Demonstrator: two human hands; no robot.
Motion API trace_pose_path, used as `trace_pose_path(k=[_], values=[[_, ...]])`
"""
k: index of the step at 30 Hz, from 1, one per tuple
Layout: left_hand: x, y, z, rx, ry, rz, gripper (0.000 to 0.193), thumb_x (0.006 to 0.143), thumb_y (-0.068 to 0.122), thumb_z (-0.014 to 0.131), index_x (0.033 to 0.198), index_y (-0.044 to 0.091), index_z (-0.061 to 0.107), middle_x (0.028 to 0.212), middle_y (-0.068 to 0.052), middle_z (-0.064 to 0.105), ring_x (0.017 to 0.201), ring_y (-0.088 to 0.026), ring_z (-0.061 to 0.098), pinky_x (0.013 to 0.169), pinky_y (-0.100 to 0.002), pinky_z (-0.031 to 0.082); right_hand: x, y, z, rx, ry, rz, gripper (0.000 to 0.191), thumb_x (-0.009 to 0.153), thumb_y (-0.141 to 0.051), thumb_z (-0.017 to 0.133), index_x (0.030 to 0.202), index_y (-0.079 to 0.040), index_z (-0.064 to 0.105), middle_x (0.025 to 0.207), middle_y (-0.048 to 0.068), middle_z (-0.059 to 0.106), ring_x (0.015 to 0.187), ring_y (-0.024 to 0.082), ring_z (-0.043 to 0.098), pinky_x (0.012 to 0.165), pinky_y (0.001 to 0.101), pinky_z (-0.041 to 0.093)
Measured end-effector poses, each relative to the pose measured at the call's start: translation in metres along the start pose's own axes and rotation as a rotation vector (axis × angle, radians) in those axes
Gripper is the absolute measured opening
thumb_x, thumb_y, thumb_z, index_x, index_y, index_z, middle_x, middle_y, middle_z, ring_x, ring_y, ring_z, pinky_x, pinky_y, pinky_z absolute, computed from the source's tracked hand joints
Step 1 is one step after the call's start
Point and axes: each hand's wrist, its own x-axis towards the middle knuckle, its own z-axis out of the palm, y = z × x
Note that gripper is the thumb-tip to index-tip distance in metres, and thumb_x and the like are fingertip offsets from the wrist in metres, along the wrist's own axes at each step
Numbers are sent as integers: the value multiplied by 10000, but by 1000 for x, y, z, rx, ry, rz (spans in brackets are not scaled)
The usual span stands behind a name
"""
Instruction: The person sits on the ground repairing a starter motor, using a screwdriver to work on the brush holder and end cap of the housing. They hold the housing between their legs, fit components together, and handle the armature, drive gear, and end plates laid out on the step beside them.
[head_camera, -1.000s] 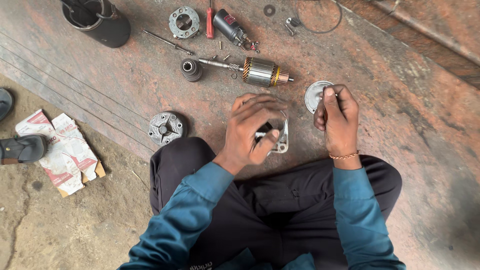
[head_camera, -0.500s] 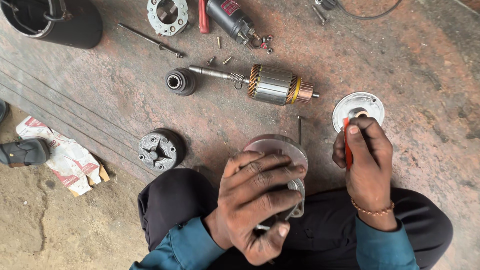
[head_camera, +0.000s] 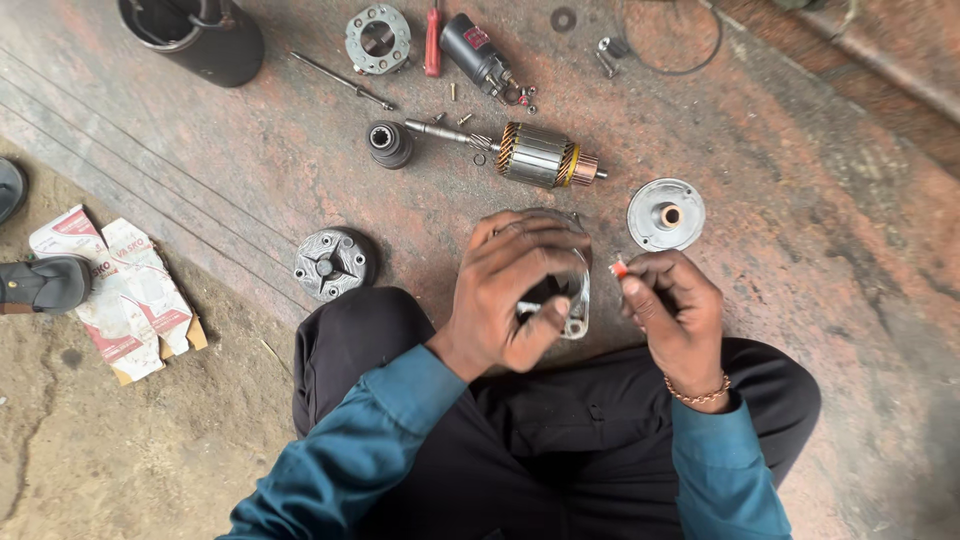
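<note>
head view: left hand (head_camera: 515, 290) curled over a silvery cast-metal housing (head_camera: 574, 300), fingers wrapped tight, steadying it above the lap at the rusty floor's near edge. right hand (head_camera: 672, 305) pinches a small red-tipped tool (head_camera: 619, 268), wrist cocked inward. grey round end cap (head_camera: 666, 213) lies just beyond.

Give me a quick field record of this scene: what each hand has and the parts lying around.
left hand: grips a metal housing
right hand: pinches a small red-tipped item
ahead of hands: armature, round end cap
left side: finned round part, black cylinder
surface: rusty metal sheet
</note>
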Motion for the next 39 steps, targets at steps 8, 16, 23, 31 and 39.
trace_pose_path(k=[8, 16, 23, 31, 39], values=[[-1, -19, 12, 29, 49, 48, 270, 903, 282, 630, 1074, 81, 689, 1176, -79, 749, 1194, -278, 702, 1131, -441, 428, -9, -23, 17, -456, 47, -204, 74, 934, -22, 757, 996, -12, 717, 694, 26, 685, 620, 31, 567, 564, 225, 461], [1, -25, 17, 16, 64, 62, 248, 858, 249, 640, 1031, 79, 693, 1114, -90, 749, 1163, -292, 697, 1130, -444, 414, 1, -42, 22, -657, 90, -393, 86, 932, -37, 762, 945, 3, 687, 874, 112, 754, 701, 171, 724, 615, 313, 531], [2, -27, 23, 45, 121, 65, 266, 843, 247, 640, 1009, 44, 687, 1103, -135, 732, 1135, -312, 681, 1131, -444, 407, -3, -46, 16, -651, 39, -441, 76, 922, -51, 751, 964, -22, 695, 937, 121, 753, 808, 209, 758, 665, 306, 554], [1, -29, 25, 22, 99, 56, 242, 855, 246, 629, 984, 47, 677, 1088, -127, 744, 1172, -330, 685, 1111, -449, 408, -2, -40, 14, -742, 84, -393, 125, 898, -61, 793, 894, -4, 682, 788, 117, 706, 662, 199, 690, 600, 328, 498], [1, -31, 28, 29, 129, 54, 238, 850, 260, 646, 957, 50, 678, 1043, -147, 737, 1153, -348, 683, 1102, -469, 418, -1, -39, 12, -695, 48, -455, 80, 915, -48, 771, 920, -19, 696, 881, 116, 750, 770, 200, 742, 676, 313, 540]])
